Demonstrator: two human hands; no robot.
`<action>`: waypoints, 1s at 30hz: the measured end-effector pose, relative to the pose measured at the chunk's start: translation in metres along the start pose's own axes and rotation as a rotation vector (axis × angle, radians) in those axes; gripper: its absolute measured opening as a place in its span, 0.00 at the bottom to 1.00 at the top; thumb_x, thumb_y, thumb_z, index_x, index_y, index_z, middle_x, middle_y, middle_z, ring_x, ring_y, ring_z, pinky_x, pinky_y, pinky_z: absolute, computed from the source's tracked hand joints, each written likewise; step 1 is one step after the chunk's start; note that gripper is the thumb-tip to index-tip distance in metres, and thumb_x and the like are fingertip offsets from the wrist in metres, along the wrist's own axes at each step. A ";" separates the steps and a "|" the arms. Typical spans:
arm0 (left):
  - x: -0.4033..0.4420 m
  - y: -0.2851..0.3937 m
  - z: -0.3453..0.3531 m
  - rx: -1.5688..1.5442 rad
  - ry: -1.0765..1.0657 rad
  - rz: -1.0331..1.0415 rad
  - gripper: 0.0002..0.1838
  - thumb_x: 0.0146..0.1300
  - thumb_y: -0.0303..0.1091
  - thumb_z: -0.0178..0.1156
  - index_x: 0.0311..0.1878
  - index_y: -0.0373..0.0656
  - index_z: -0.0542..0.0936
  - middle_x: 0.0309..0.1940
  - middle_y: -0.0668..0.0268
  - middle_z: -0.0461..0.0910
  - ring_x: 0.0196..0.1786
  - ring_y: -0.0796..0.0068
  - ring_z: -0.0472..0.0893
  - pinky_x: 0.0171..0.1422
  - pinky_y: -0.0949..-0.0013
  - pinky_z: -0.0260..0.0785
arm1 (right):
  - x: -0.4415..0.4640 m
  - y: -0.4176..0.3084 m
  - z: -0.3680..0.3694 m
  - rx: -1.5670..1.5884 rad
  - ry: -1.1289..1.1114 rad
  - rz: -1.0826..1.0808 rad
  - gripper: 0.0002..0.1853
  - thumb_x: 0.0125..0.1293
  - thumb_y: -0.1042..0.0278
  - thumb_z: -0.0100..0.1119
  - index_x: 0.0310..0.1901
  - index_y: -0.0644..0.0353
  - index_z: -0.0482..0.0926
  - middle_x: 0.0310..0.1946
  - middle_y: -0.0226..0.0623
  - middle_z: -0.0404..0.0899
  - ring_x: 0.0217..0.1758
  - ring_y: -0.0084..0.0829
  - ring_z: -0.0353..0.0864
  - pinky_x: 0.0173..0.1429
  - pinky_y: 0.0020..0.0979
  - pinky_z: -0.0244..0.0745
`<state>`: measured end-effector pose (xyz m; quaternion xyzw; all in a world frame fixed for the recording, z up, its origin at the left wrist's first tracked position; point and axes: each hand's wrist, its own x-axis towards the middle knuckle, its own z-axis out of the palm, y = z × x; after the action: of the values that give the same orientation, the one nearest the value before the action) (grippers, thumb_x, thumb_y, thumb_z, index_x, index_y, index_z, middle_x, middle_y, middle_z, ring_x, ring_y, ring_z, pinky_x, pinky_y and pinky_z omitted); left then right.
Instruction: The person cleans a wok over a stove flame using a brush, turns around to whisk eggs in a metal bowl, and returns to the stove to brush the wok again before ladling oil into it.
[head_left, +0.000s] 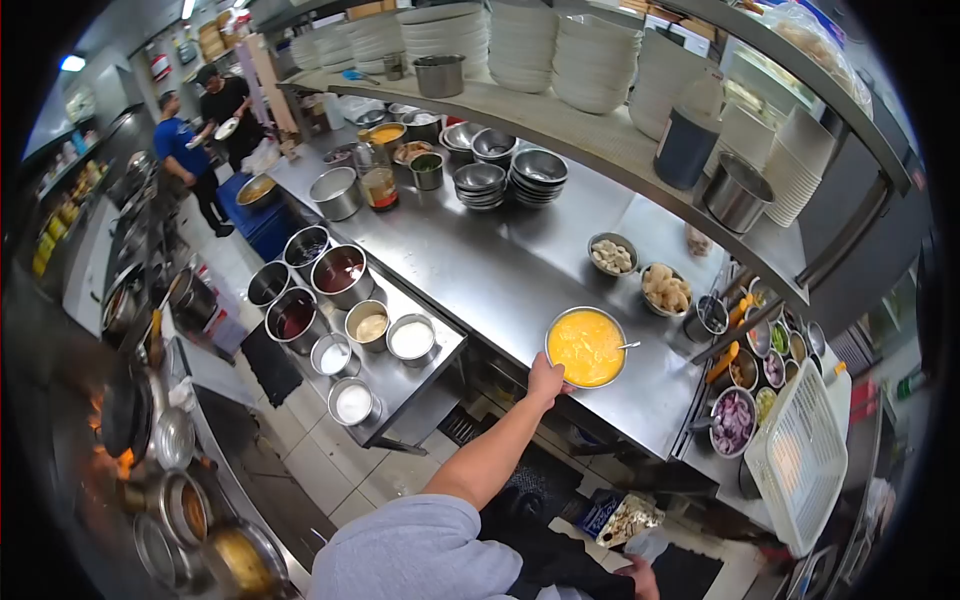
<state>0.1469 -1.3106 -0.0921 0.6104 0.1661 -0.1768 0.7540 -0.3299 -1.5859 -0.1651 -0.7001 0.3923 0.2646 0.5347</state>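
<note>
My left hand [546, 382] reaches out from a grey sleeve and grips the near left rim of a metal bowl of yellow liquid [586, 346]. The bowl is at the front edge of the steel counter [470, 270], and a utensil handle sticks out over its right side. My right hand [640, 578] hangs low at the bottom edge, below the counter; its fingers are too unclear to read. Beyond the yellow bowl stand a bowl of pale pieces [613, 255] and a bowl of light brown pieces [666, 289].
Pots of sauces and white powders [340, 275] crowd the left side table. A shelf [560, 112] with stacked dishes spans above. Chopped onions [733, 421] and a white basket [797, 455] are at right. Flames [125, 463] burn lower left. Two people [185, 145] stand far left.
</note>
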 end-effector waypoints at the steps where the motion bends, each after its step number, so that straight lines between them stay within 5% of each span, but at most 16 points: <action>1: -0.008 0.000 -0.002 -0.043 0.033 -0.004 0.12 0.67 0.20 0.48 0.53 0.34 0.65 0.39 0.49 0.80 0.24 0.62 0.85 0.20 0.68 0.78 | 0.026 0.028 -0.033 -0.019 -0.051 -0.132 0.28 0.63 0.78 0.49 0.67 0.52 0.70 0.35 0.43 0.84 0.30 0.35 0.83 0.33 0.34 0.78; 2: -0.016 -0.001 -0.004 -0.084 0.064 -0.010 0.11 0.67 0.20 0.48 0.52 0.34 0.65 0.38 0.49 0.80 0.24 0.62 0.85 0.20 0.68 0.77 | 0.032 0.008 -0.051 0.059 -0.012 -0.002 0.30 0.63 0.81 0.46 0.68 0.54 0.66 0.33 0.45 0.83 0.26 0.36 0.83 0.27 0.36 0.77; 4: -0.034 -0.003 -0.010 -0.123 0.100 -0.003 0.10 0.67 0.20 0.48 0.51 0.34 0.65 0.37 0.49 0.80 0.24 0.62 0.85 0.20 0.68 0.77 | 0.050 -0.009 -0.085 0.035 0.026 -0.170 0.29 0.61 0.83 0.42 0.66 0.62 0.66 0.33 0.46 0.83 0.25 0.36 0.84 0.24 0.36 0.79; 11: -0.108 0.001 -0.062 -0.220 0.260 0.096 0.07 0.66 0.20 0.48 0.46 0.35 0.65 0.31 0.50 0.80 0.22 0.62 0.84 0.20 0.69 0.77 | 0.076 -0.102 -0.082 -0.170 -0.107 -0.222 0.29 0.60 0.81 0.46 0.66 0.61 0.69 0.32 0.44 0.82 0.26 0.32 0.84 0.24 0.32 0.75; 18: -0.216 0.025 -0.146 -0.312 0.462 0.161 0.07 0.66 0.20 0.47 0.47 0.36 0.65 0.33 0.48 0.81 0.23 0.60 0.85 0.19 0.68 0.76 | 0.128 -0.179 0.043 -0.509 -0.481 -0.453 0.29 0.61 0.76 0.55 0.67 0.62 0.69 0.35 0.42 0.85 0.33 0.29 0.86 0.38 0.31 0.80; 24: -0.295 0.029 -0.238 -0.360 0.677 0.194 0.10 0.65 0.20 0.47 0.48 0.36 0.65 0.32 0.48 0.81 0.23 0.58 0.85 0.20 0.67 0.76 | 0.099 -0.264 0.164 -0.731 -0.740 -0.652 0.28 0.66 0.77 0.49 0.70 0.58 0.66 0.39 0.40 0.84 0.34 0.30 0.84 0.36 0.31 0.78; 30: -0.359 0.026 -0.343 -0.431 0.828 0.238 0.08 0.64 0.19 0.47 0.45 0.38 0.64 0.32 0.48 0.80 0.22 0.57 0.85 0.20 0.67 0.76 | 0.060 -0.309 0.274 -0.723 -0.896 -0.508 0.30 0.67 0.79 0.46 0.72 0.57 0.64 0.43 0.39 0.82 0.38 0.27 0.84 0.37 0.27 0.78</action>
<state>-0.1697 -0.9470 0.0294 0.4743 0.4143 0.2073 0.7486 -0.0260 -1.3030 -0.1243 -0.7292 -0.1626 0.5131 0.4227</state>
